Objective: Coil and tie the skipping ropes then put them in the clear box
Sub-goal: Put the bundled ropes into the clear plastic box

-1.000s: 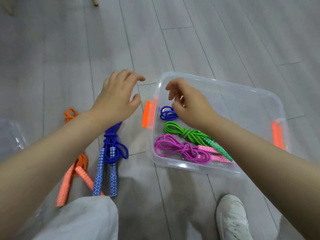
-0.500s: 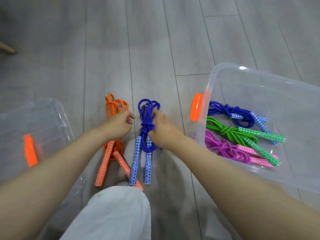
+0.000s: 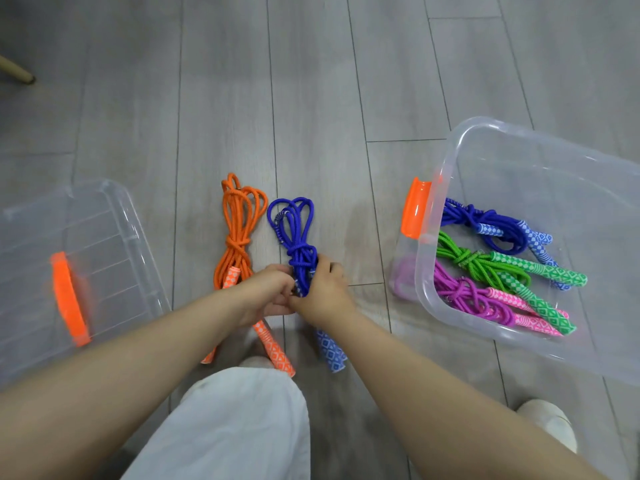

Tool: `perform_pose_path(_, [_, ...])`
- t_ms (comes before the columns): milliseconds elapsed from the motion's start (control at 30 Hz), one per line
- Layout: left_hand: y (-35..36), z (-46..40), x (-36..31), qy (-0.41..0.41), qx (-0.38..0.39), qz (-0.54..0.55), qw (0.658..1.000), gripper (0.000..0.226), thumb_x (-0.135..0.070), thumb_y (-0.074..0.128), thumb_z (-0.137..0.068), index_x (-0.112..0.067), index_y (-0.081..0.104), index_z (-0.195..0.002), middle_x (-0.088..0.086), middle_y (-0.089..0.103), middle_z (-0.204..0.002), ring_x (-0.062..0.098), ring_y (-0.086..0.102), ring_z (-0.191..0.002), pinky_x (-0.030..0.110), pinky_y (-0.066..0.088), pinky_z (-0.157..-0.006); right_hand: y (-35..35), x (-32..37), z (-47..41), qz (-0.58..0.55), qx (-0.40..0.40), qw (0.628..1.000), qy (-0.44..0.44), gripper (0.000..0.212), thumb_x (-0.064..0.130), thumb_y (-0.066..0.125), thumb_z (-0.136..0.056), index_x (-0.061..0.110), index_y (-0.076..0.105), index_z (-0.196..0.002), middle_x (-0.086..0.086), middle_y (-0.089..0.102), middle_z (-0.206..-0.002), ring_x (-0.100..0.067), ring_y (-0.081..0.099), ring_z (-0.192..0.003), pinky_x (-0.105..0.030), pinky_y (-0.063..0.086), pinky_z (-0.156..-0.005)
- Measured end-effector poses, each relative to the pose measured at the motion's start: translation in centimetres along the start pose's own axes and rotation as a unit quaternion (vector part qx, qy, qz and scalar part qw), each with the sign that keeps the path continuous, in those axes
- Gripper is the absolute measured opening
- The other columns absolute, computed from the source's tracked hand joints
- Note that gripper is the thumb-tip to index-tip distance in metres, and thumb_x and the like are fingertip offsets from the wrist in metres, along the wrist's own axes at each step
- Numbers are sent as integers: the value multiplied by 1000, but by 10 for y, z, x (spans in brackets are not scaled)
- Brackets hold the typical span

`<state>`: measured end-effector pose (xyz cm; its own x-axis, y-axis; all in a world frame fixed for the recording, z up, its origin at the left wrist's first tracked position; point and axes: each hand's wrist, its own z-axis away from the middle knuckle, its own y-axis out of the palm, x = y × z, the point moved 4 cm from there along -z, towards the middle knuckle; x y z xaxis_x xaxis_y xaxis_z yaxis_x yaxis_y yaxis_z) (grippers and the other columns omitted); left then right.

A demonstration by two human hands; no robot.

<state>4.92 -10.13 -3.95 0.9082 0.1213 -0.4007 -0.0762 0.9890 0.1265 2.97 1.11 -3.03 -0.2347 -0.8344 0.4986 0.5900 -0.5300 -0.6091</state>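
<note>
Head view: the blue skipping rope (image 3: pixel 297 237), already coiled and knotted, lies on the floor (image 3: pixel 311 81) with its long axis running away from the person, loops at the far end and patterned handles (image 3: pixel 330 348) at the near end. Both hands meet on it just below the knot. The right hand (image 3: pixel 320 294) has its fingers (image 3: pixel 323 264) curled round the bundle from the right side, so it grips the rope. The left hand (image 3: pixel 266 292) comes in from the left and touches the same stretch of cord; its fingertips are hidden behind the right hand, so whether it pinches the rope or only steadies it I cannot tell.

The clear box (image 3: pixel 450 174) stands to the right of the hands, well apart from them, its orange latch (image 3: pixel 414 209) facing the rope. Inside it lie three tied ropes side by side: blue, green and pink. The right hand is the nearer one to the box, so the carry most likely goes rightward over the near wall, with the bundle turned crosswise to match those already in.

Just beside the blue rope on its left lies an orange skipping rope (image 3: pixel 237 233), tied, parallel to it, untouched. Further left rests the box lid (image 3: pixel 104 237).
</note>
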Motion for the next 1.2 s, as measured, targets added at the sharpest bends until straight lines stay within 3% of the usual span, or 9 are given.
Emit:
perform_pose_path(133, [-10,-4,-7,22,-28,-172,984,32,-1,51,-82,-17,59,-107,9,64,-92,19,59,-81,34,52,-75,-2,-6,0,87,3,996,-31,79,14,67,-85,13,21,-149,-14,36,-137,-34,43,-123,-40,44,-94])
perform_pose_path(300, [-22,0,-34,197,-134,-468,851,14,-13,57,-84,-19,56,-96,-1,63,-95,16,59,-86,31,46,-70,-7,-16,3,110,15,993,-50,79,16,66,-85,19,21,-150,-13,35,-136,-33,42,-119,-41,45,-88])
perform_pose_path(367, [-16,6,-48,355,-171,-570,721,28,-6,58,-80,-13,54,-107,6,58,-106,24,55,-97,34,46,-76,-7,-18,7,105,2,993,-51,82,23,67,-83,22,20,-150,-11,33,-136,-32,40,-120,-40,44,-91])
perform_pose_path(433, [-9,3,-52,467,-194,-692,515,48,-7,60,-76,-10,54,-124,14,55,-126,34,52,-114,42,47,-90,-2,-19,12,109,-11,992,-53,93,38,72,-77,23,18,-151,-10,31,-138,-32,37,-123,-40,43,-95])
perform_pose_path(500, [-5,-7,-50,446,-162,-799,370,56,-13,52,-87,-13,42,-142,13,39,-150,37,37,-137,51,34,-110,5,-18,14,136,-5,989,-51,106,48,76,-73,21,11,-153,-9,26,-142,-30,33,-127,-40,44,-98])
perform_pose_path(567, [-3,-18,-46,383,-129,-867,292,55,-20,41,-98,-16,25,-151,9,23,-159,33,16,-148,52,11,-118,10,-17,15,166,-2,985,-43,107,42,77,-74,20,7,-153,-10,22,-146,-30,31,-129,-40,46,-99])
perform_pose_path(800, [-5,-14,-45,366,-142,-883,258,27,-23,56,-82,-17,67,-106,4,66,-106,31,59,-111,49,38,-109,12,-14,12,182,26,981,-64,77,4,62,-80,21,23,-144,-9,39,-129,-33,56,-100,-36,42,-68])
perform_pose_path(1000, [-8,5,-57,480,-149,-784,365,27,-31,57,-64,-12,62,-83,10,64,-82,33,64,-91,52,41,-102,-12,1,28,58,55,994,-73,68,12,67,-76,17,34,-136,-12,46,-122,-36,59,-101,-35,44,-75])
perform_pose_path(1200, [-8,39,-96,507,-106,-699,494,35,-33,51,-62,-27,52,-96,-5,62,-86,25,62,-92,50,31,-105,-72,35,55,-104,83,988,-75,72,19,77,-73,12,40,-135,-6,58,-119,-24,58,-107,-28,45,-82])
